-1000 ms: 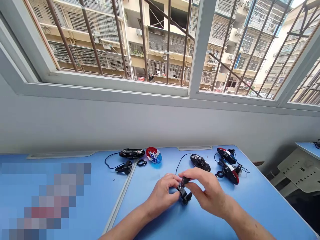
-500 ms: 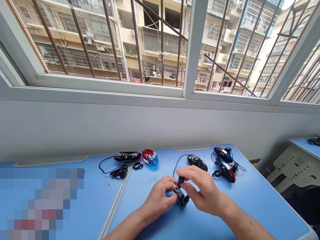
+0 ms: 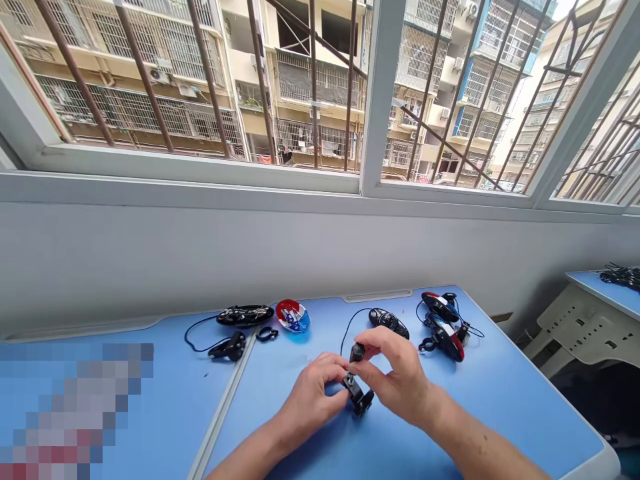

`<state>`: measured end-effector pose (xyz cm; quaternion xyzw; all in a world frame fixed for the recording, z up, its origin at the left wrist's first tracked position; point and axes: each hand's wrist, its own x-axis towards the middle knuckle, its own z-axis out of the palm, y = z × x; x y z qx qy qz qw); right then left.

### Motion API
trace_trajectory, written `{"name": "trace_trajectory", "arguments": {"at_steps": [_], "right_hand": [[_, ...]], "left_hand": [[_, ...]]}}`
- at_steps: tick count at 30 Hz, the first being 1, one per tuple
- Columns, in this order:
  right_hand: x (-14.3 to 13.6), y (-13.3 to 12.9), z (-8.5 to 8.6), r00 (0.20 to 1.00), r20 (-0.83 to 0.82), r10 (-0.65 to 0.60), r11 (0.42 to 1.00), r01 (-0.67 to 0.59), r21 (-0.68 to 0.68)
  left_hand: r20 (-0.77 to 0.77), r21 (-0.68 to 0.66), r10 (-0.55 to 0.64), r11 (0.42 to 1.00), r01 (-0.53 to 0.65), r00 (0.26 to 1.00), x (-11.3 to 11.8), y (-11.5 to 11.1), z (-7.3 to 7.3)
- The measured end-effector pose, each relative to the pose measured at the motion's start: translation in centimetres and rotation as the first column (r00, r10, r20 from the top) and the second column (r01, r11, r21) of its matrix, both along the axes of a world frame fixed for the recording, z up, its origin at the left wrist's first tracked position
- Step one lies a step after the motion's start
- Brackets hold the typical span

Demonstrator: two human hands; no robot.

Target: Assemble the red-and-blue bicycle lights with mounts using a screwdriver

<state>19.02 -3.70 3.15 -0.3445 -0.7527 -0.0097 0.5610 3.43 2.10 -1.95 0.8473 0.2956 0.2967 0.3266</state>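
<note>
Over the blue table, my left hand pinches a small black plastic clamp bracket at its upper left side. My right hand is closed round the short black handle of a screwdriver between thumb and fingers. The screwdriver stands nearly upright, its tip at the top part of the bracket. My left fingertips also come close to its shaft; whether they touch it I cannot tell. Just behind my hands lies an oval black device with a thin cable that runs down behind my left fingers.
At the left back are another black oval device, a cabled black piece, a black ring clamp and a red-and-blue oval part. Several cabled devices cluster at the right. A seam divides the tabletops; a wall rises behind.
The screwdriver handle has tipped a little and my right fingers have shifted round it. The whole view has swung slightly to the right. The bracket remains in my left hand.
</note>
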Motion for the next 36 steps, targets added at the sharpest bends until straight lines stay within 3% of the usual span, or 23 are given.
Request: {"name": "trace_trajectory", "arguments": {"at_steps": [4,11,19,25,30,36], "right_hand": [[-0.1,0.1,0.2,0.996,0.087,0.014,0.999,-0.017,0.033],[0.4,-0.9,1.4,0.971,0.152,0.186,0.982,-0.177,-0.071],[0.5,-0.4,0.4,0.997,0.018,0.079,0.993,-0.077,-0.091],[-0.2,-0.1,0.4,1.000,0.001,0.009,0.999,-0.009,-0.030],[0.0,-0.1,0.5,0.997,0.063,0.033,0.999,-0.033,-0.014],[1.2,-1.1,1.6,0.963,0.206,0.174,0.979,-0.148,-0.138]], "left_hand": [[0.016,0.016,0.008,1.000,-0.009,1.000,-0.1,0.2,-0.3],[0.006,-0.001,0.009,1.000,-0.009,1.000,0.1,0.3,-0.4],[0.015,-0.043,-0.003,0.999,0.003,1.000,0.0,0.2,-0.3],[0.015,-0.040,-0.023,0.999,0.024,1.000,-0.1,-0.2,0.2],[0.007,-0.021,0.012,1.000,-0.012,1.000,0.1,-0.2,0.2],[0.042,-0.030,-0.010,0.999,0.011,0.999,0.2,-0.1,-0.3]]}}
